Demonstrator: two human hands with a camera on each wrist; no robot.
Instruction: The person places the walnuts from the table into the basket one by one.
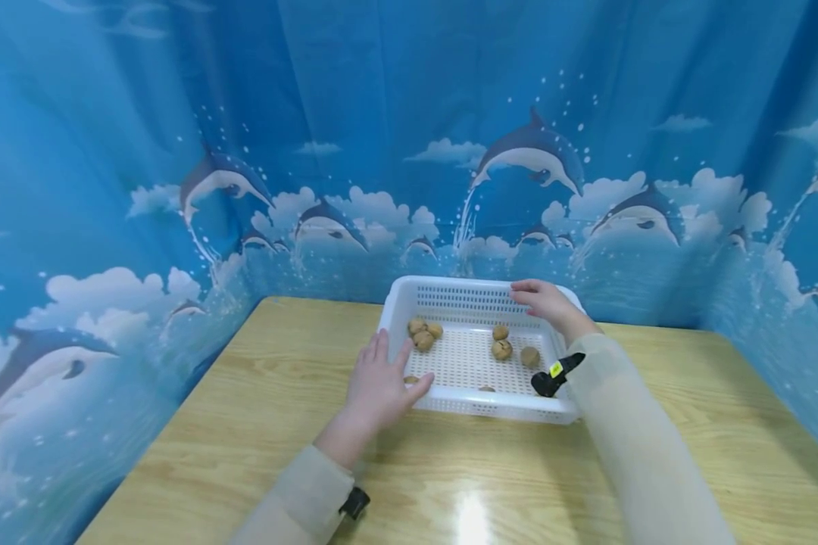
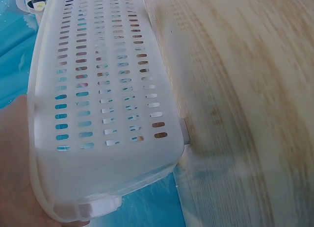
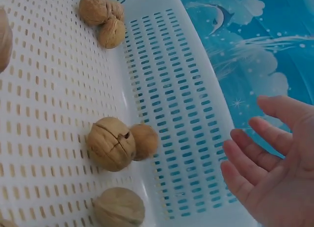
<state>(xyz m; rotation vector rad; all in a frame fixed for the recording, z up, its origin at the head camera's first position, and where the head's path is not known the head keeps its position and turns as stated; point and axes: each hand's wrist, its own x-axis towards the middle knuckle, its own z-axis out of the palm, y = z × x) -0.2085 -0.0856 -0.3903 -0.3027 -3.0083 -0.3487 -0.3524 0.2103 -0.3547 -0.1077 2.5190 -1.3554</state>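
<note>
A white perforated plastic basket (image 1: 473,278) lies on the wooden table with several walnuts inside. Three walnuts (image 1: 423,339) cluster at its left end; others (image 1: 501,349) are scattered toward the right. One of them (image 3: 112,144) has cracks across its shell. Fingers spread, my left hand (image 1: 380,386) is at the basket's front left corner; in the left wrist view part of it shows beside the rim, and contact is unclear. My right hand (image 1: 548,306) hovers over the back right part, its fingers loosely extended and holding nothing in the right wrist view.
A blue curtain (image 1: 382,151) printed with dolphins and clouds rises behind the table and along both sides. Wooden tabletop (image 1: 245,424) extends left, right and in front of the basket. Each wrist carries a black strapped device (image 1: 552,378).
</note>
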